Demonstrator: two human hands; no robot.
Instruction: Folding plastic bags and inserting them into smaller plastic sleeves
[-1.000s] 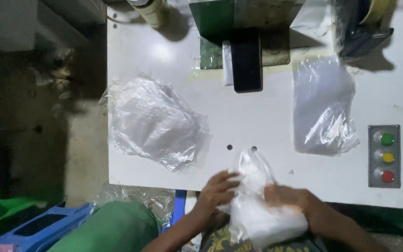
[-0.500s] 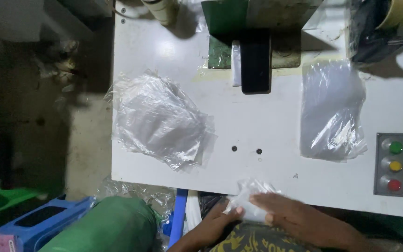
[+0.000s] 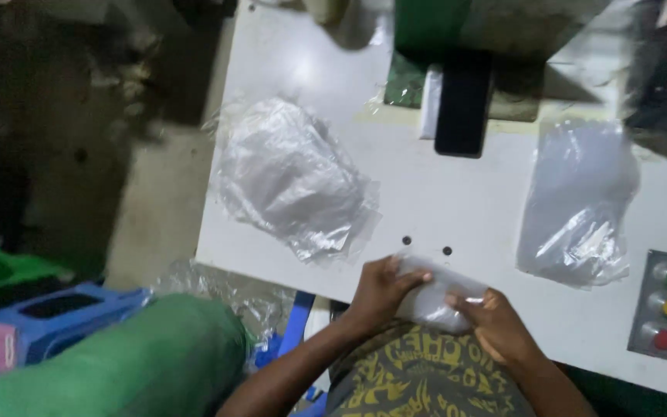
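At the near edge of the white table (image 3: 457, 201), both my hands grip a small clear plastic packet (image 3: 438, 293). My left hand (image 3: 380, 289) closes over its left end with fingers on top. My right hand (image 3: 496, 324) pinches its right end. The packet rests against the table edge just below two small holes in the tabletop. A crumpled pile of clear plastic bags (image 3: 291, 177) lies to the left on the table. A flatter stack of clear bags (image 3: 577, 201) lies to the right.
A black device (image 3: 463, 100) stands under a green machine body (image 3: 457, 31) at the table's far side. A panel with green, yellow and red buttons (image 3: 665, 305) sits at the right. A green sack (image 3: 117, 363), a blue stool (image 3: 63, 309) and loose plastic lie on the floor at left.
The packet was held upright in front of me, then lowered; now it lies flat at the table edge between both hands. The view has shifted closer to the table.
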